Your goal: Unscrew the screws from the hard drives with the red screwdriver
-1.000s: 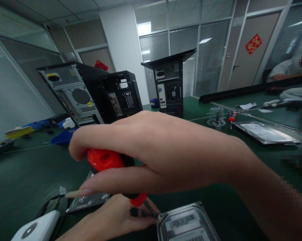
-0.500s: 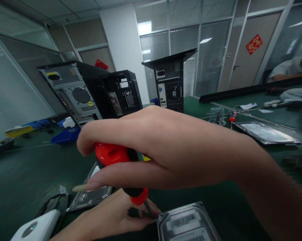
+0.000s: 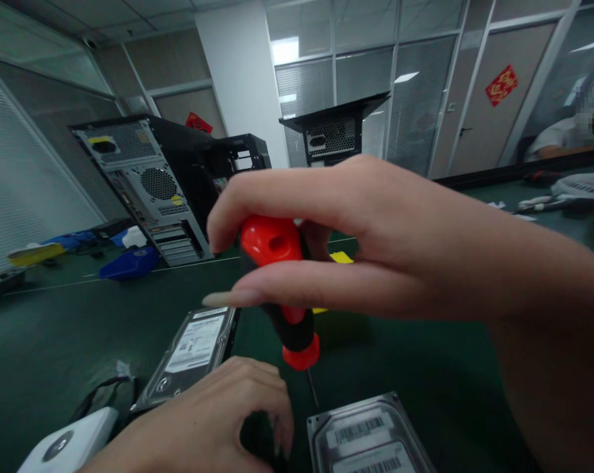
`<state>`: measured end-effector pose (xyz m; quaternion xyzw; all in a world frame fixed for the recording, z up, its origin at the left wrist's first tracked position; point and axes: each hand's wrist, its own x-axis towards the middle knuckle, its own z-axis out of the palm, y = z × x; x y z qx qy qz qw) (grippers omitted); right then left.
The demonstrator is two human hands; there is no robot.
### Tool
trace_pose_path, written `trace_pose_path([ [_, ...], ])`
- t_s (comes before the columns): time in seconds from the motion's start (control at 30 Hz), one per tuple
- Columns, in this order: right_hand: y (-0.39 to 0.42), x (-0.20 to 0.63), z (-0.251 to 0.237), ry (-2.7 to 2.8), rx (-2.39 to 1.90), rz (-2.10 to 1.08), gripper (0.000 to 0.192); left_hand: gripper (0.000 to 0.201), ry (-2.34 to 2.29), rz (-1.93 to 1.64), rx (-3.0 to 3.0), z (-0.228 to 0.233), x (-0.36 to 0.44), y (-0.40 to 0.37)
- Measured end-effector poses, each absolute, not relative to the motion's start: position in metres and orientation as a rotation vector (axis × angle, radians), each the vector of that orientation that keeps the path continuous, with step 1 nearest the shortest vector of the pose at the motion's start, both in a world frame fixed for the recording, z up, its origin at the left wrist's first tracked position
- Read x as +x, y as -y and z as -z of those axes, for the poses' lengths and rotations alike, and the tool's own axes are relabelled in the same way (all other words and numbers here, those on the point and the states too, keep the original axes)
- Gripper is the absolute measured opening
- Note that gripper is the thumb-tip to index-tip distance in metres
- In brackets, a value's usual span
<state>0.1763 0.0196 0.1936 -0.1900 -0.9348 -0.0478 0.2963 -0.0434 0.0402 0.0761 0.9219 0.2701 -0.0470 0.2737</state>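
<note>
My right hand (image 3: pixel 376 243) fills the middle of the view, its fingers closed around the red and black handle of a screwdriver (image 3: pixel 282 289). The thin shaft points down toward the near left corner of a hard drive (image 3: pixel 370 437) with barcode labels at the bottom edge. My left hand (image 3: pixel 213 420) is curled just left of that drive, fingertips bent over something small and dark that I cannot make out. A second hard drive (image 3: pixel 193 348) lies flat behind my left hand.
Open black computer towers (image 3: pixel 144 177) stand at the back of the green table (image 3: pixel 55 328). A white device (image 3: pixel 65 447) with a black cable lies bottom left. Blue and yellow items (image 3: pixel 129 261) sit far left. A seated person (image 3: pixel 568 138) is at far right.
My right hand has risen and shifted right with the screwdriver, lifting its tip off the drive's corner. My left hand has curled in, and the second drive behind it is now uncovered.
</note>
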Motion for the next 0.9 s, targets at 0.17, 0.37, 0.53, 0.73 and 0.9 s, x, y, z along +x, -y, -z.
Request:
trace_pose_path([
  [0.17, -0.017, 0.185, -0.198, 2.457, -0.633, 0.006, 0.025, 0.022, -0.789, 0.219, 2.496, -0.06, -0.035, -0.027],
  [0.37, -0.028, 0.196, -0.199, 2.412, -0.765, -0.078, 0.029, 0.02, -0.787, 0.114, 2.439, -0.049, -0.035, -0.024],
  [0.53, -0.055, 0.203, -0.191, 2.372, -0.801, -0.138, 0.034, 0.017, -0.729, -0.006, 2.402, -0.04, -0.039, -0.027],
  [0.73, -0.068, 0.22, -0.16, 2.303, -0.982, -0.171, 0.031, 0.01, -0.692, -0.015, 2.311, -0.035, -0.039, -0.03],
  [0.9, -0.057, 0.228, -0.141, 2.14, -1.01, -0.212, 0.028, 0.008, -0.595, 0.084, 2.193, -0.048, -0.045, -0.04],
])
